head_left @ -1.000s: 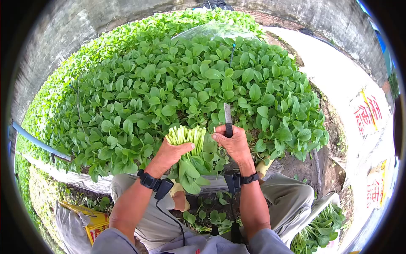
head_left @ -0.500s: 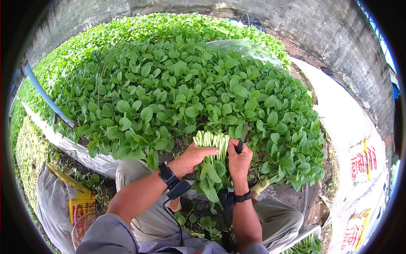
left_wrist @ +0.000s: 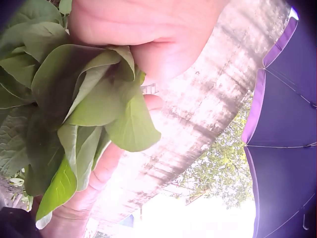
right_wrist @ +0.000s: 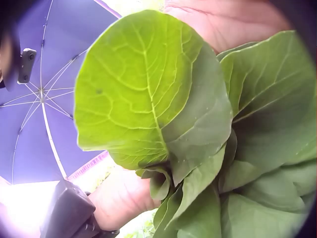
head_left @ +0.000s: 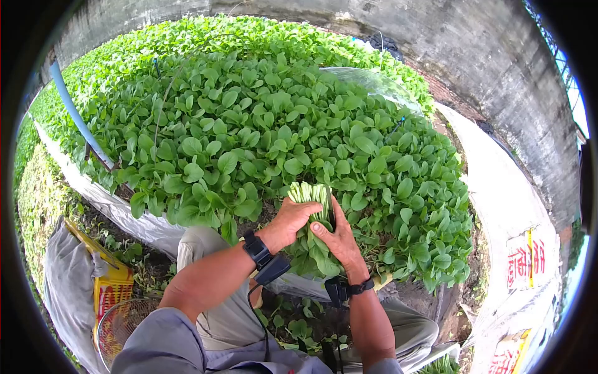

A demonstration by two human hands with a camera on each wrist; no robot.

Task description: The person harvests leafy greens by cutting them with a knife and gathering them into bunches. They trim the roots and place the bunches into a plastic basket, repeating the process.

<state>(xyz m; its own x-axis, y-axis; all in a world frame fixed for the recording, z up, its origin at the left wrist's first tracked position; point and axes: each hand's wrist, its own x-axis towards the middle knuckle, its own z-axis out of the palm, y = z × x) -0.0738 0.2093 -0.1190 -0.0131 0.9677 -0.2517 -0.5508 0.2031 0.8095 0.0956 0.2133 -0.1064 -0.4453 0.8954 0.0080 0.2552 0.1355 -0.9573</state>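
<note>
The left hand (head_left: 289, 223) grips a bunch of leafy greens, its thumb across the pale stems (head_left: 305, 192), whose cut ends point up. Against the bunch's right side lies the right hand (head_left: 340, 240), thumb over the leaves and fingers upward, with a dark knife (head_left: 329, 201) between palm and stems; the handle is mostly hidden. Broad leaves (left_wrist: 99, 99) hang below the left hand (left_wrist: 143, 34) in the left wrist view. In the right wrist view, leaves (right_wrist: 143, 94) cover much of the right hand (right_wrist: 228, 22).
A bed of growing greens (head_left: 249, 124) spreads ahead. A yellow crate (head_left: 115, 283) with grey cloth and a wire basket (head_left: 121, 324) are at lower left; white sheeting (head_left: 498, 187) lies right. A blue pipe (head_left: 75, 118) curves at left, and a purple umbrella (right_wrist: 59, 114) is overhead.
The right hand has come in from the right against the bunch, and the knife has gone from standing apart to lying along the stems. The head view has turned, shifting the scene.
</note>
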